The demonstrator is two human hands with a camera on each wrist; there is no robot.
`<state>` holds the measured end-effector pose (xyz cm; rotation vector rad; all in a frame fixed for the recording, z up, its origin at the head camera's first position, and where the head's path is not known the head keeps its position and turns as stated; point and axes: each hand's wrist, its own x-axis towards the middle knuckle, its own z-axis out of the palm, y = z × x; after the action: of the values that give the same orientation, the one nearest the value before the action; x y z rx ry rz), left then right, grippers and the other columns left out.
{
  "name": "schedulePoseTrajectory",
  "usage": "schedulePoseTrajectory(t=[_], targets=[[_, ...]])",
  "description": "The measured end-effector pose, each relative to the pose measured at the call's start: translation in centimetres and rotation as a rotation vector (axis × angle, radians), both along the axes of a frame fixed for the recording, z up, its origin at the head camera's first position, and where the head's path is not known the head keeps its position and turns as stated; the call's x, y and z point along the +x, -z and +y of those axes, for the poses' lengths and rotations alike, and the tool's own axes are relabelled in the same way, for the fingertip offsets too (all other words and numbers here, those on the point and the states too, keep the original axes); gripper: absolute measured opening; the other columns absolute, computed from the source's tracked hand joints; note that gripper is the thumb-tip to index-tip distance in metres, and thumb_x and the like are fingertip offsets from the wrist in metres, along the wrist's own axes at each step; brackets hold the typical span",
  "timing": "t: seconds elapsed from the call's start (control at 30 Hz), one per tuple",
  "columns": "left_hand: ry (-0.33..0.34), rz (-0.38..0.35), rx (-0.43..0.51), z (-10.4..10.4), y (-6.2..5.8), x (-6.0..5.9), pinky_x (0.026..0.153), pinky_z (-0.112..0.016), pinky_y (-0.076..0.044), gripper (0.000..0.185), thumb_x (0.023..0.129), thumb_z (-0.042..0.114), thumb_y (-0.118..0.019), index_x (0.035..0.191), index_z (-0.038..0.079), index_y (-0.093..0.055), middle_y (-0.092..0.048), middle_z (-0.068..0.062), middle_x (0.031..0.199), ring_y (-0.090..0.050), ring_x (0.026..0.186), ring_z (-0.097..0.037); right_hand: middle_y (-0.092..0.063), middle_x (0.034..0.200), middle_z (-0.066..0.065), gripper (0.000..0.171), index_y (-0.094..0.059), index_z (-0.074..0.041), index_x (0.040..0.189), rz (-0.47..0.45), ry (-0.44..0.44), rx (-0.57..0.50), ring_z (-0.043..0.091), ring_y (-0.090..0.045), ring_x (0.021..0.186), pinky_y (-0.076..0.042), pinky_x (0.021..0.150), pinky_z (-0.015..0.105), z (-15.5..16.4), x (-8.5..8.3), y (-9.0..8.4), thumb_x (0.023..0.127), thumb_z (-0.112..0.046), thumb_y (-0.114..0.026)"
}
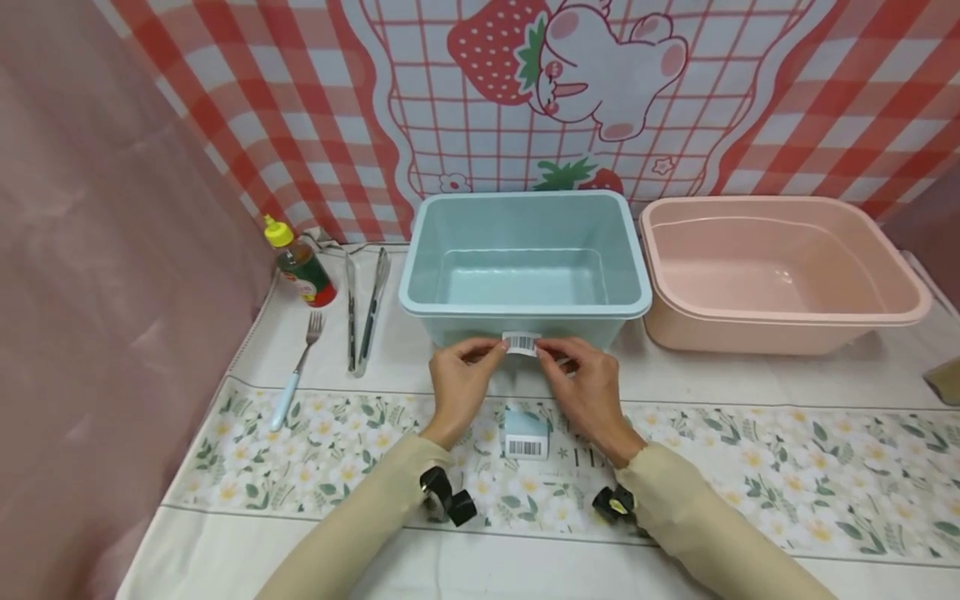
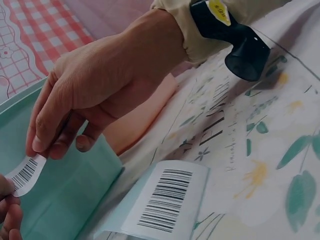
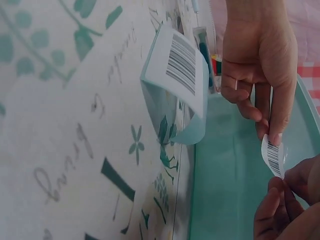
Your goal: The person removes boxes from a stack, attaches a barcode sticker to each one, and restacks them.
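Barcode sticker [image 1: 521, 342] pinched at both ends by left hand [image 1: 459, 385] and right hand [image 1: 589, 392], at six o'clock of the blue tub [image 1: 525, 312]. Likely to curl, stick to fingers [image 3: 274, 131], or land crooked if tension slackens.

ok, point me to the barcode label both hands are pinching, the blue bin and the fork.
barcode label [image 1: 521, 342], head view, middle of the white strip held between the two hands.
blue bin [image 1: 525, 305], head view, front rim just above the label.
fork [image 1: 288, 392], head view, light blue handle, left of the tongs.

Two bare hands, long beige sleeves [image 1: 375, 517], small black wrist cameras [image 1: 447, 498], one bearing a yellow sticker [image 2: 219, 10]
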<state>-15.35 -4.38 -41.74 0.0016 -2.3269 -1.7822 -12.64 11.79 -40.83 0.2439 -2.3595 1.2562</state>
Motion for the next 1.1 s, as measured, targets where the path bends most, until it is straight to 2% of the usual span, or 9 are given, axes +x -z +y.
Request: schedulePoseTrajectory(t=[0.47,0.7,0.97,1.03,1.1], targets=[[-0.052,0.019,0.010,0.54,0.47,-0.44,0.053,-0.019,-0.050,0.015,0.080,0.020,-0.079,0.086,0.006,-0.078,-0.075,-0.010,0.076,-0.063,0.060,-0.006,-0.073,0.093,0.009,0.016,-0.075,-0.007,0.103,-0.011,0.024,0.024,0.016,-0.068,0.074,-0.054,0.057,0.025,-0.02,-0.28,0.62,0.090,-0.009,-0.067],[-0.099,0.054,-0.055,0.55,0.31,-0.72,0.055,-0.020,-0.051,0.015,0.079,0.022,-0.081,0.082,0.008,-0.079,-0.075,-0.007,0.074,-0.069,0.064,-0.013,-0.074,0.094,0.007,0.017,-0.075,-0.010,0.105,-0.002,0.012,0.031,0.015,-0.069,0.072,-0.055,0.057,0.026,0.05,-0.44,0.83,0.090,-0.010,-0.066],[-0.130,0.059,-0.124,0.58,0.08,-1.01,0.051,-0.022,-0.050,0.020,0.076,0.030,-0.082,0.076,0.011,-0.078,-0.073,-0.003,0.067,-0.067,0.057,-0.010,-0.073,0.090,0.007,0.018,-0.075,-0.010,0.104,-0.006,0.032,0.044,0.015,-0.067,0.070,-0.052,0.054,0.024,0.07,-0.46,0.67,0.089,-0.008,-0.066],[-0.123,0.055,-0.119,0.52,0.10,-0.98,0.052,-0.021,-0.050,0.020,0.076,0.029,-0.083,0.075,0.010,-0.078,-0.073,-0.004,0.067,-0.067,0.057,-0.009,-0.072,0.090,0.008,0.018,-0.075,-0.009,0.104,-0.007,0.042,0.054,0.015,-0.067,0.070,-0.051,0.053,0.023,-0.02,-0.37,0.55,0.088,-0.008,-0.067],[-0.075,0.054,-0.091,0.40,0.09,-0.89,0.054,-0.021,-0.051,0.018,0.077,0.025,-0.082,0.077,0.008,-0.077,-0.074,-0.006,0.070,-0.066,0.059,-0.009,-0.071,0.091,0.009,0.017,-0.074,-0.008,0.103,-0.016,0.044,0.053,0.016,-0.066,0.070,-0.049,0.053,0.022,-0.14,-0.31,0.43,0.088,-0.008,-0.067]])
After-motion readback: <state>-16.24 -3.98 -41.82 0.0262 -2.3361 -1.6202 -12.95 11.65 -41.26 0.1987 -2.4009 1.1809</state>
